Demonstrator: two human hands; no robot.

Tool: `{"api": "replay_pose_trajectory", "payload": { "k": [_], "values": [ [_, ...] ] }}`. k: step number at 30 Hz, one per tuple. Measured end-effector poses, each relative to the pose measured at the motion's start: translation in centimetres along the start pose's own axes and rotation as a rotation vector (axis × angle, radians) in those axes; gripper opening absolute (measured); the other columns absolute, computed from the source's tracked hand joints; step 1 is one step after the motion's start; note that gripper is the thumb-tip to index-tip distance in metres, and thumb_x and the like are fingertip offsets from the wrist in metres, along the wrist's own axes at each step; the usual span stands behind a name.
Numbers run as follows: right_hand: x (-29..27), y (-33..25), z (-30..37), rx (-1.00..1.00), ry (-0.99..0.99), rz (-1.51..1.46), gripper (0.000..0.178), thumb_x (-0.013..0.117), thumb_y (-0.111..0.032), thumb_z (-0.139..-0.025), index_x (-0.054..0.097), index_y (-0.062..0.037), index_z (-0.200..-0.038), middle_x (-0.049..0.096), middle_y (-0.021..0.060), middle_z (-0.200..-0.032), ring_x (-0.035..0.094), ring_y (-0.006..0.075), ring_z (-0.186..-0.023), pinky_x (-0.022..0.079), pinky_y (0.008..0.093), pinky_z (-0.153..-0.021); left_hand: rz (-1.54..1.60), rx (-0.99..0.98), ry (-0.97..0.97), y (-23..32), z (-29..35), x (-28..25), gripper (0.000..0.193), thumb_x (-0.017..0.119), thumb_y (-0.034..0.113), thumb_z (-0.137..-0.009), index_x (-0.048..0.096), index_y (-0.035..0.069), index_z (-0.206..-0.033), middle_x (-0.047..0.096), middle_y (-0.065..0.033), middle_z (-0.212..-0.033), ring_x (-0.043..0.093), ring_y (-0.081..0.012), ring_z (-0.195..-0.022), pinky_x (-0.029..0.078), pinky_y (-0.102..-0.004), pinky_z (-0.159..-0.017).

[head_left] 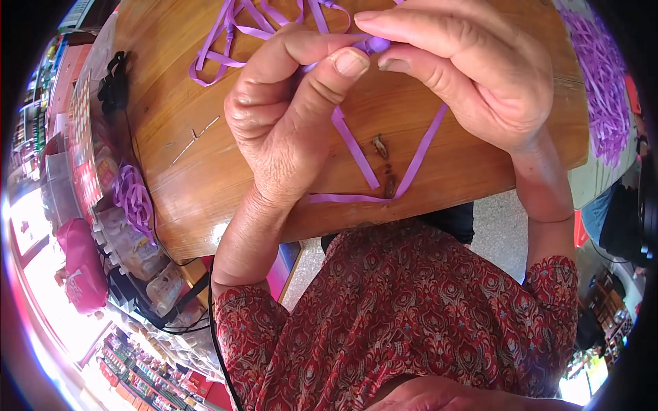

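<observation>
1. Your left fingers [329, 83] pinch purple ribbon [375, 45], upper centre; your right fingers [425, 31] curve narrowly around it, grip unclear.
2. Seemingly unfinished: ribbon gathered, loose strip [356, 151] below.

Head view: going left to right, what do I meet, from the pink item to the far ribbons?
Pink item → small bunch of purple ribbon → thin metal piece on the table → left hand → right hand → large heap of purple ribbons.
</observation>
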State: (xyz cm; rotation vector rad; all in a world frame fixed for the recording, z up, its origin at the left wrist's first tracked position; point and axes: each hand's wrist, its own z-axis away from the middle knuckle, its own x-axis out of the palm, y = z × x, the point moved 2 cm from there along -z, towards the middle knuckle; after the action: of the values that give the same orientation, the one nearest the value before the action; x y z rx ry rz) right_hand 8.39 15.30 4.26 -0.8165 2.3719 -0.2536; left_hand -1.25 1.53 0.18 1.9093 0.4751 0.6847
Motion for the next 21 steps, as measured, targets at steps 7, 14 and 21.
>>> {"api": "replay_pose_trajectory", "payload": {
  "k": [7, 14, 21],
  "values": [
    [-2.4, -1.5, -2.2, 0.373, -0.300, -0.008, 0.026, 0.073, -0.001, -0.069, 0.066, 0.0034, -0.094, 0.062, 0.0092, -0.077, 0.060, 0.0143, -0.062, 0.047, 0.0228, -0.050, 0.121, -0.053, -0.028, 0.2, -0.1, 0.3, 0.009, 0.064, 0.002, -0.083, 0.064, 0.002, -0.092, 0.059, -0.0018, -0.082, 0.051, -0.0089, -0.076, 0.040, -0.0215, -0.074],
    [-2.1, -1.3, -2.3, 0.383, -0.341, -0.002, 0.024, 0.072, 0.000, -0.069, 0.065, 0.0030, -0.091, 0.062, 0.0094, -0.077, 0.061, 0.0156, -0.062, 0.047, 0.0236, -0.050, -0.101, 0.070, -0.067, 0.4, -0.2, -0.2, 0.014, 0.064, -0.006, -0.078, 0.064, -0.001, -0.091, 0.059, -0.0032, -0.084, 0.053, -0.0107, -0.079, 0.041, -0.0230, -0.078],
    [-2.5, -1.4, -2.3, 0.406, -0.372, 0.023, 0.021, 0.071, 0.000, -0.069, 0.065, 0.0026, -0.089, 0.062, 0.0095, -0.077, 0.061, 0.0169, -0.062, 0.048, 0.0244, -0.051, -0.456, 0.192, -0.133, 1.2, -0.6, -0.3, 0.014, 0.062, -0.011, -0.077, 0.062, -0.002, -0.088, 0.059, -0.0039, -0.081, 0.053, -0.0104, -0.077, 0.042, -0.0210, -0.074]
  ]
}}
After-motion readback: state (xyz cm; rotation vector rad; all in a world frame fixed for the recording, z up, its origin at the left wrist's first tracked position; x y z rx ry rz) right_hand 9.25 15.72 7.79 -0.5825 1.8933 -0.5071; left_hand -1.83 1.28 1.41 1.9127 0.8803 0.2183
